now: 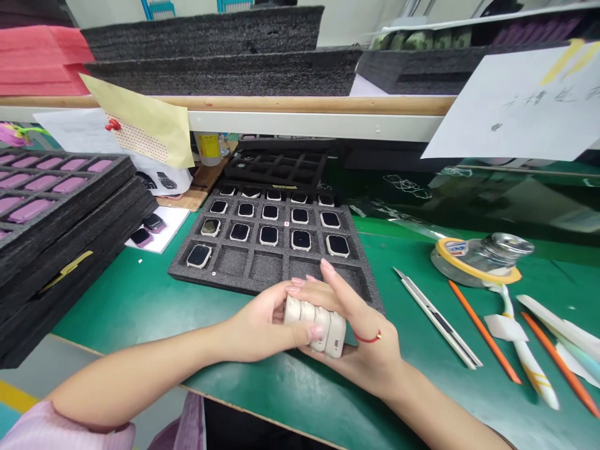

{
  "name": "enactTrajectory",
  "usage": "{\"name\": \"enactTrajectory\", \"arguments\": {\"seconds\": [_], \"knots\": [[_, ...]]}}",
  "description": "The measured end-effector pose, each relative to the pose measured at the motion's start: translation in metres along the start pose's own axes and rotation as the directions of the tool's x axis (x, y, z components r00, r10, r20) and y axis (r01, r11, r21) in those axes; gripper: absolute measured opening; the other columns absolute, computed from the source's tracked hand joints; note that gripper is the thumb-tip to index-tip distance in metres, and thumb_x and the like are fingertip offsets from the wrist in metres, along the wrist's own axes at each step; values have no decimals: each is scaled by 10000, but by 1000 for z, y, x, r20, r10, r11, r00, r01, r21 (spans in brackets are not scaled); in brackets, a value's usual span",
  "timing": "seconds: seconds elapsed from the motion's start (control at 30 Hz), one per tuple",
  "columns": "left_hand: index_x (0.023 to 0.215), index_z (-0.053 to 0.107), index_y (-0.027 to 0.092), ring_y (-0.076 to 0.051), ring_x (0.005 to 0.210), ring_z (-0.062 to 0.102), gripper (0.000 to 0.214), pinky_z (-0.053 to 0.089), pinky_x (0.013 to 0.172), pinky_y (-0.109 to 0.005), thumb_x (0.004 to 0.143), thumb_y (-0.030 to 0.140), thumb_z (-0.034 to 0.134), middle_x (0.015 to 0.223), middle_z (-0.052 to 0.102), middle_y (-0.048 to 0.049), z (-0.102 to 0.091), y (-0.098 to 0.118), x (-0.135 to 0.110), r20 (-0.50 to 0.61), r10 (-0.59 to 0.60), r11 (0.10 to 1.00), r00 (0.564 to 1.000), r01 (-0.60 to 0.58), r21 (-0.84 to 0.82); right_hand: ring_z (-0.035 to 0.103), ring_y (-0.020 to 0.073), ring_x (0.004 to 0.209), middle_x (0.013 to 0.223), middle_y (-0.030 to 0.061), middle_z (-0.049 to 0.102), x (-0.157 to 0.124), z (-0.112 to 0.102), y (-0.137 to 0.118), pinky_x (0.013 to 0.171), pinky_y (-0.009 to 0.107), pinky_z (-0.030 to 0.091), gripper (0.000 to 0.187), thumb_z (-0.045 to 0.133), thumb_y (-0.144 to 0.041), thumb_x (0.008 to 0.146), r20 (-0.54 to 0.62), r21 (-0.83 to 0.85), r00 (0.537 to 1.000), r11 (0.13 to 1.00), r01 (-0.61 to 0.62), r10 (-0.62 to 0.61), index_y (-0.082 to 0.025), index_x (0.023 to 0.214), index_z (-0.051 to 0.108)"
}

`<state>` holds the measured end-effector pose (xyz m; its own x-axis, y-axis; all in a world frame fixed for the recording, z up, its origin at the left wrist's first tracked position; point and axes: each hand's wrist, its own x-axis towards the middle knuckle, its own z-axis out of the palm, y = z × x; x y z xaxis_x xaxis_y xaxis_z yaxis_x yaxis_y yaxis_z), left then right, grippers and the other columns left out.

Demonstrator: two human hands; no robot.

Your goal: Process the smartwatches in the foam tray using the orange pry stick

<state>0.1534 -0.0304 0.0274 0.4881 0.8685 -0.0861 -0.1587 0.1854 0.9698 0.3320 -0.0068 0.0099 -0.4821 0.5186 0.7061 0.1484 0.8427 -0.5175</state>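
Several pale smartwatch cases (319,319) are stacked side by side between my hands, just in front of the foam tray. My left hand (262,322) presses them with its thumb across the near sides and fingers over the top. Cupped round the right end and underneath is my right hand (370,337), its index finger raised and a red string on it. The black foam tray (229,284) holds rows of watches with dark screens. In its nearest row only the leftmost pocket holds a watch (199,255); my fingers partly hide the right end.
Stacked foam trays (79,250) with purple pieces rise at left. Right lie a utility knife (438,319), orange sticks (482,331), a toothbrush (520,344) and a glass bottle (497,250) with a yellow tape roll (469,262). A shelf edge (290,112) crosses above the bench.
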Motion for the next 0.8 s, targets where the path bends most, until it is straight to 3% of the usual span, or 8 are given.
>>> {"name": "enactTrajectory", "arguments": {"seconds": [0.2,0.43,0.6,0.7,0.8], "knots": [[1192,553,193,-270,1138,646,582,525,959,-397,700,263,857,1207,657,-96,1,3,0,-1,21,999,1000,-20,47,680,286,1219,1412,164,629,-2,-1,-2,1070,454,573,947,751,-257,882,-2,18,1000,1000,-3,3,-212,1629,169],[1159,566,182,-246,1110,637,429,519,976,-405,788,256,769,1155,641,-85,5,2,-1,-29,127,984,991,-123,128,689,278,1204,1446,154,603,-2,3,-1,1062,444,580,952,748,-221,877,-3,21,1000,1000,-17,17,-228,1629,165],[1114,605,182,-251,1082,661,473,530,941,-387,713,254,845,1121,684,-79,7,3,2,-16,104,993,994,-103,51,672,277,1230,1466,153,584,-6,5,2,1072,470,565,913,697,-251,917,40,-10,999,1000,7,-6,-242,1635,133],[1114,618,179,-256,1055,687,524,547,919,-385,671,262,885,1096,720,-79,9,1,3,-57,88,995,995,-84,59,615,267,1307,1422,126,630,-6,4,2,1130,486,509,897,659,-197,934,69,-27,997,999,44,-42,-237,1637,104],[1154,599,193,-246,1049,709,574,563,906,-363,671,275,898,1118,745,-77,7,2,0,-136,213,959,968,-180,216,487,300,1428,1469,138,583,-2,0,-2,1206,535,401,985,746,-321,886,90,-46,993,996,80,-75,-233,1636,113]]}}
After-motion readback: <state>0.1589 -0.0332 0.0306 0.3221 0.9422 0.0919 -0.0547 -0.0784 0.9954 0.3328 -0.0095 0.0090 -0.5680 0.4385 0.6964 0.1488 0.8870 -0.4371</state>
